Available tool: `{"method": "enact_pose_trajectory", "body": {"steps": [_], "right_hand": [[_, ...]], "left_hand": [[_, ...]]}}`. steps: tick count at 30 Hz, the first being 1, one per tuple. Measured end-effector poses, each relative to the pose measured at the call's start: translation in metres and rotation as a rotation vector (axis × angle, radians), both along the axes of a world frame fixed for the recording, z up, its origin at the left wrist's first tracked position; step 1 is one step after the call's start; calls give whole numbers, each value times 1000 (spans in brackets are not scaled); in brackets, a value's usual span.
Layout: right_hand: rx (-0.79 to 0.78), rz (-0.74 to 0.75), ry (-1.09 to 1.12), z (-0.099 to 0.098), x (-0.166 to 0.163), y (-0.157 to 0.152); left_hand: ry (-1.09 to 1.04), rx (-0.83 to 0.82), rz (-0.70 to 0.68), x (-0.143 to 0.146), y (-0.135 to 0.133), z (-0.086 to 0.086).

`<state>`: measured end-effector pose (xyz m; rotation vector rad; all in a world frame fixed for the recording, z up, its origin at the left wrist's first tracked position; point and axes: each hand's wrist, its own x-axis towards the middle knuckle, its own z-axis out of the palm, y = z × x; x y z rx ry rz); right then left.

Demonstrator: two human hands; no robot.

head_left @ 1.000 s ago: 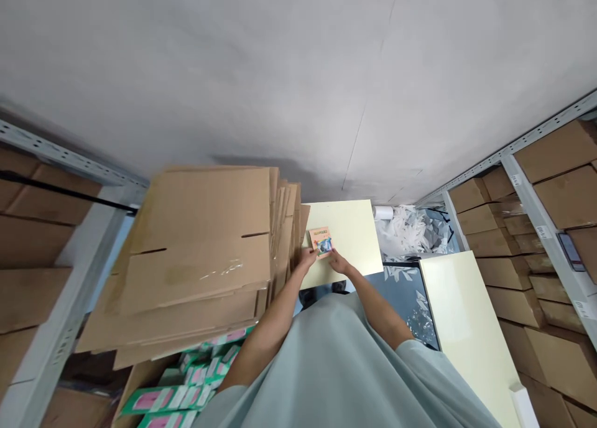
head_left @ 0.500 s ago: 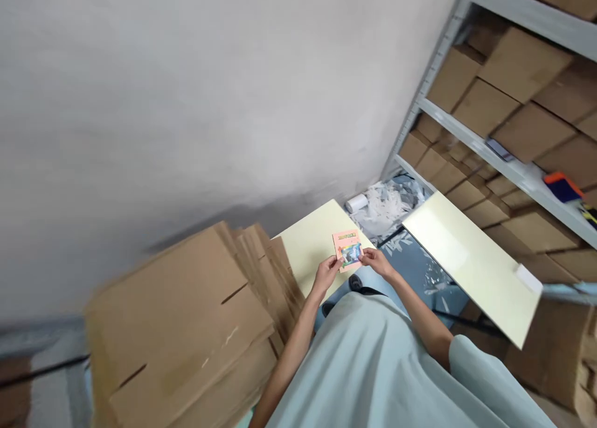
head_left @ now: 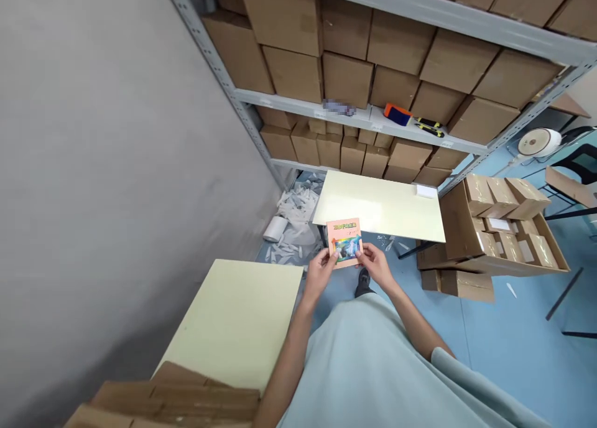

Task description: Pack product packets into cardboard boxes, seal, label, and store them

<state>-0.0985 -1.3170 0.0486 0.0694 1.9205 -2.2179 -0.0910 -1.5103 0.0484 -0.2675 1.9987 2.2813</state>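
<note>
A pink booklet or card (head_left: 344, 231) with a colourful picture and green lettering is held up in front of me. My left hand (head_left: 319, 272) pinches its lower left edge, thumb on the front. At the lower right corner my right hand (head_left: 374, 265) grips it the same way. Behind the pink card stands a pale yellow table (head_left: 387, 201) with a small white box (head_left: 426, 191) at its far right end. Whether the card has pages cannot be made out.
A second pale table (head_left: 237, 316) is at my left, with flattened cardboard (head_left: 172, 397) at its near end. Metal shelving (head_left: 298, 104) full of cartons stands ahead. A white roll (head_left: 275, 229) and scraps lie on the floor. On the right, a large carton (head_left: 494, 266) holds smaller boxes.
My view has swung to the right, from the wall and cardboard stack toward the shelves and far table. Both hands have kept hold of the pink card.
</note>
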Motion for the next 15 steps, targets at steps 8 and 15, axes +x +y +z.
{"method": "enact_pose_trajectory", "body": {"steps": [8,15], "right_hand": [[-128,-90,24,9,-85,64],[-28,-167,42,24,-134,115]], "left_hand": [[0,-76,22,-103,86,23],[-7,-107,-42,-157,137,44]]}}
